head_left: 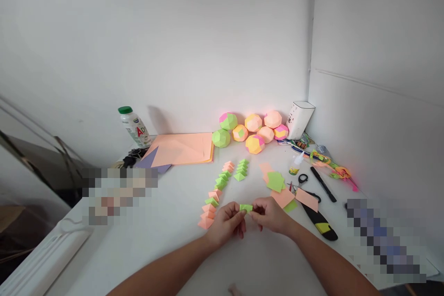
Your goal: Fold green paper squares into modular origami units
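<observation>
A small folded piece of green paper (pixel 246 207) is pinched between my left hand (pixel 229 223) and my right hand (pixel 271 215), one at each end, above the white table. Left of my hands runs a line of folded paper pieces (pixel 208 210) in peach and green. A shorter row of green folded pieces (pixel 241 169) lies beyond my fingers. Near my right hand are flat peach paper pieces (pixel 282 198) and a green cut paper piece (pixel 275 181).
Several faceted paper balls (pixel 255 144) sit against the wall. Peach paper sheets (pixel 183 148) and a white bottle (pixel 135 127) are back left. To the right lie scissors (pixel 303 178), a glue bottle (pixel 296 164), a black pen (pixel 323 184) and a black-and-yellow cutter (pixel 321 223).
</observation>
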Tool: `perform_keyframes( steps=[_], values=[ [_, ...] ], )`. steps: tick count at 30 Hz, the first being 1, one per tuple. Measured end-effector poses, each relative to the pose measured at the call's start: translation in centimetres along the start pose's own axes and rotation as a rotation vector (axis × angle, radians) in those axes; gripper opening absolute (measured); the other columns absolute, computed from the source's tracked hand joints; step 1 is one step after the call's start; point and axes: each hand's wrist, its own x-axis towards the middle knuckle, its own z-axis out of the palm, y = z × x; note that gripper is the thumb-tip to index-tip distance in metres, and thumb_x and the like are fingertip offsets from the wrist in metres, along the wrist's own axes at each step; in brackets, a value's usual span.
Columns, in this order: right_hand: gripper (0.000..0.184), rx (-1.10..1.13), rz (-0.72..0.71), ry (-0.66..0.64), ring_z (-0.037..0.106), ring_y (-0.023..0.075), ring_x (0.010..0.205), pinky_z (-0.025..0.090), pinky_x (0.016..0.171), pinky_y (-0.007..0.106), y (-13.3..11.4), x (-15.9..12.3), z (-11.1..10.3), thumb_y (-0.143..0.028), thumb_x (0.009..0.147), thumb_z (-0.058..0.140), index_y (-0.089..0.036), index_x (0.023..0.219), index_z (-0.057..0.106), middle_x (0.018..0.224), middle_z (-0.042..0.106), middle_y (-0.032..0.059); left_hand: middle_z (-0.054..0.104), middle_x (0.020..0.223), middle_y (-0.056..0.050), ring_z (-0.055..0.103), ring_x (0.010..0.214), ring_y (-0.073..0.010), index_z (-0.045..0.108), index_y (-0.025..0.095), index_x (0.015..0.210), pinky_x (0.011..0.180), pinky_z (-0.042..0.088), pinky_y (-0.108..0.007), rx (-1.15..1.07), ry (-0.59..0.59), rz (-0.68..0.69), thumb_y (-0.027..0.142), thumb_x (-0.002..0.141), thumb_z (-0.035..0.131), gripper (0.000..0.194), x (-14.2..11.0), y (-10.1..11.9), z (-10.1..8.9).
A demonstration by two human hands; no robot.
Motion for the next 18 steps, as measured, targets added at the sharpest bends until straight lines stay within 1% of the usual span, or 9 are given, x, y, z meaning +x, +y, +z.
perform_keyframes(
  steps=[2,4,8,11,14,16,18],
  values=[
    [0.022,0.006,-0.018,-0.011,0.051,0.0093,0.041,0.037,0.041,0.018,0.0,0.0,-0.2,-0.024,0.075,0.056,-0.017,0.057,0.046,0.047,0.049,-0.0061,0.063,0.047,0.003,0.053,0.034,-0.0104,0.038,0.021,0.066,0.037,0.027,-0.019,-0.016,-0.009,0.006,0.051,0.077,0.059,0.038,0.1,0.0,-0.1],
    [0.021,0.031,-0.033,0.006,0.053,0.0095,0.042,0.038,0.043,0.019,0.2,0.0,-0.2,-0.026,0.076,0.057,-0.017,0.06,0.047,0.049,0.049,-0.0059,0.063,0.049,0.002,0.053,0.035,-0.0102,0.039,0.02,0.066,0.038,0.029,-0.019,-0.038,-0.011,0.021,0.051,0.078,0.059,0.038,0.2,0.0,-0.2],
    [0.018,0.167,-0.044,0.051,0.054,0.0107,0.048,0.046,0.049,0.022,0.7,0.3,0.0,-0.031,0.077,0.061,-0.016,0.069,0.052,0.055,0.054,-0.0037,0.068,0.06,-0.002,0.055,0.04,-0.0101,0.043,0.018,0.066,0.041,0.032,-0.021,-0.052,-0.011,0.051,0.051,0.081,0.054,0.038,0.2,0.2,-0.3],
    [0.021,0.212,-0.093,0.092,0.055,0.0121,0.053,0.05,0.052,0.025,0.8,0.4,0.0,-0.036,0.077,0.062,-0.016,0.077,0.056,0.06,0.056,-0.0021,0.069,0.067,-0.004,0.056,0.043,-0.0104,0.049,0.017,0.07,0.042,0.034,-0.022,-0.044,-0.013,0.049,0.052,0.083,0.05,0.038,0.1,0.5,-0.2],
    [0.022,0.114,-0.208,0.12,0.056,0.0123,0.056,0.05,0.054,0.025,0.9,0.5,0.0,-0.038,0.08,0.06,-0.016,0.078,0.06,0.067,0.059,0.0009,0.067,0.064,-0.003,0.054,0.042,-0.0105,0.051,0.017,0.071,0.043,0.036,-0.022,-0.076,-0.001,0.04,0.053,0.083,0.05,0.038,0.2,0.8,0.0],
    [0.022,0.009,-0.313,0.116,0.058,0.0134,0.061,0.049,0.055,0.025,0.9,0.5,0.0,-0.037,0.082,0.059,-0.017,0.077,0.063,0.074,0.062,0.0041,0.065,0.06,-0.002,0.053,0.04,-0.01,0.051,0.017,0.07,0.043,0.036,-0.022,-0.09,0.011,0.041,0.053,0.082,0.051,0.038,0.2,0.9,0.0],
    [0.022,-0.098,-0.424,0.11,0.06,0.0152,0.067,0.049,0.057,0.025,1.0,0.6,-0.1,-0.036,0.084,0.056,-0.017,0.076,0.065,0.078,0.064,0.0065,0.064,0.057,0.0,0.051,0.04,-0.0095,0.053,0.016,0.073,0.043,0.036,-0.022,-0.093,0.024,0.045,0.052,0.081,0.053,0.037,0.2,1.0,0.1]
  ],
)
